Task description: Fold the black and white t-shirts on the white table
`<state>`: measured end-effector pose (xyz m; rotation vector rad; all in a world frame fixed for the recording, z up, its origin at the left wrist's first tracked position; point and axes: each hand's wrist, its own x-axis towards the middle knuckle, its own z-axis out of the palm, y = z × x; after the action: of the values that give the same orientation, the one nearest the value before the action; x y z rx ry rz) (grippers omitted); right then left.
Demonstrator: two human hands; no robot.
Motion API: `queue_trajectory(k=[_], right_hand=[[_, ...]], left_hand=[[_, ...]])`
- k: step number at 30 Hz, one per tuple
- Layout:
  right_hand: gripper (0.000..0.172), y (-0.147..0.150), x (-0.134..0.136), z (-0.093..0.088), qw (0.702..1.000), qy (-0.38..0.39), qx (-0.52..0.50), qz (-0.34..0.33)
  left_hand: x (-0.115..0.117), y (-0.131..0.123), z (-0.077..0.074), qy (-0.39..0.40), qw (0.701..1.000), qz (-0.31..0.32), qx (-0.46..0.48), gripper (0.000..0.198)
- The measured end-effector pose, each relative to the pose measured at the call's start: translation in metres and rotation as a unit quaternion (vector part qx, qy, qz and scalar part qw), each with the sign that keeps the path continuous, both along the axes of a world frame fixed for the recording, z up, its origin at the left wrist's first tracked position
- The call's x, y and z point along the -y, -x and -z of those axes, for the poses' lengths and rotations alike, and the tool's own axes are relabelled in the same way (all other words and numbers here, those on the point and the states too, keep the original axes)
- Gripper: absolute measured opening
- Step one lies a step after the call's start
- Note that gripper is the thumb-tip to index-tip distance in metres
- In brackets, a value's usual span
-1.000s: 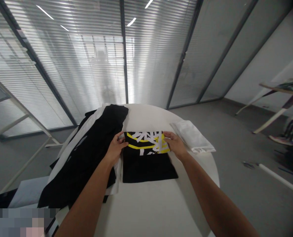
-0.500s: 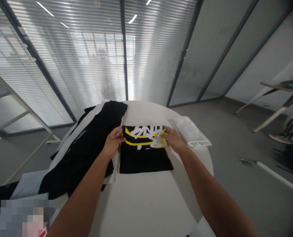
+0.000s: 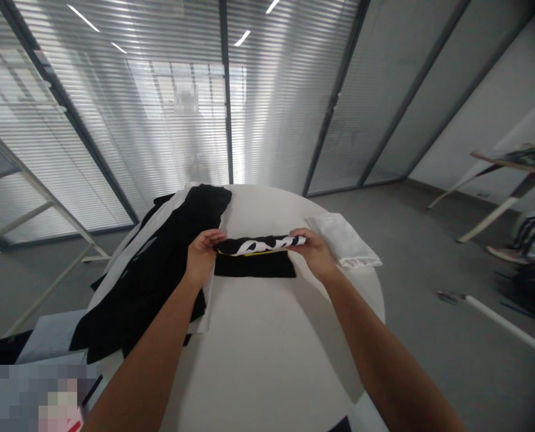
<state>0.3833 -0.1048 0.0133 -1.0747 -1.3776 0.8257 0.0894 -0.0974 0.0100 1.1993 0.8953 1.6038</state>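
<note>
A black garment [image 3: 254, 266] with a white and yellow print, probably a T-shirt, lies partly on the white table [image 3: 258, 348]. Its upper part is folded into a narrow roll-like bundle [image 3: 262, 245], raised between my two hands. My left hand [image 3: 203, 255] grips the left end with thumb and fingers. At the right end, my right hand [image 3: 314, 252] pinches the fabric. A plain black strip of the garment lies flat below the bundle. The fingertips behind the fabric are partly hidden.
Black and white garments [image 3: 159, 264] are heaped along the table's left side. A folded white item [image 3: 346, 239] lies at the right edge. A metal frame [image 3: 55, 204] stands at left, a small table [image 3: 514, 162] at far right. Blinds-covered glass panels rise behind.
The printed part has gone from a flat panel facing me to a narrow folded bundle. The black part below now shows as a shorter strip, its lower edge farther from me.
</note>
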Motion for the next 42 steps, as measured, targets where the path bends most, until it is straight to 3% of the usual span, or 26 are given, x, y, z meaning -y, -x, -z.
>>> queue_trajectory(k=[3,7,11,14,17,20,22,25,31,34,39,42], right_hand=[[0.017,-0.008,0.004,-0.008,0.998,-0.008,0.033,-0.06],[0.03,-0.021,0.017,-0.029,0.97,0.086,0.116,-0.194],[0.032,-0.019,0.021,-0.033,0.958,0.1,0.147,-0.227],[0.028,-0.013,0.017,-0.024,0.961,0.09,0.189,-0.179],[0.025,-0.011,0.012,-0.015,0.958,0.084,0.272,-0.041],[0.029,-0.009,0.009,-0.013,0.926,0.035,0.359,0.107],[0.033,-0.001,0.011,-0.014,0.911,-0.028,0.387,0.143],[0.037,0.025,0.02,-0.014,0.889,-0.094,0.433,0.112],[0.048,0.075,0.039,0.002,0.837,-0.114,0.533,0.055],[0.05,0.08,0.039,0.01,0.819,-0.086,0.566,0.043],[0.054,0.074,0.035,0.009,0.791,-0.029,0.609,0.051],[0.054,0.067,0.035,0.004,0.783,0.009,0.62,0.051]], left_hand=[[0.002,0.002,-0.001,0.008,0.996,-0.026,-0.084,0.021],[0.004,0.002,-0.001,0.017,0.979,-0.047,-0.2,0.017],[0.006,0.0,0.004,-0.032,0.947,-0.04,-0.319,0.02],[0.008,-0.003,0.01,-0.072,0.905,-0.025,-0.419,0.027],[0.012,-0.006,0.014,-0.081,0.866,-0.04,-0.492,0.034],[0.016,-0.008,0.015,-0.065,0.859,-0.068,-0.503,0.037],[0.02,-0.01,0.014,-0.058,0.865,-0.083,-0.492,0.037],[0.026,-0.015,0.01,-0.073,0.862,-0.101,-0.492,0.036],[0.035,-0.036,0.009,-0.166,0.833,-0.079,-0.523,0.043],[0.037,-0.041,0.013,-0.149,0.801,-0.053,-0.578,0.044],[0.039,-0.04,0.008,-0.111,0.715,-0.071,-0.687,0.047],[0.038,-0.038,0.004,-0.098,0.7,-0.08,-0.703,0.048]])
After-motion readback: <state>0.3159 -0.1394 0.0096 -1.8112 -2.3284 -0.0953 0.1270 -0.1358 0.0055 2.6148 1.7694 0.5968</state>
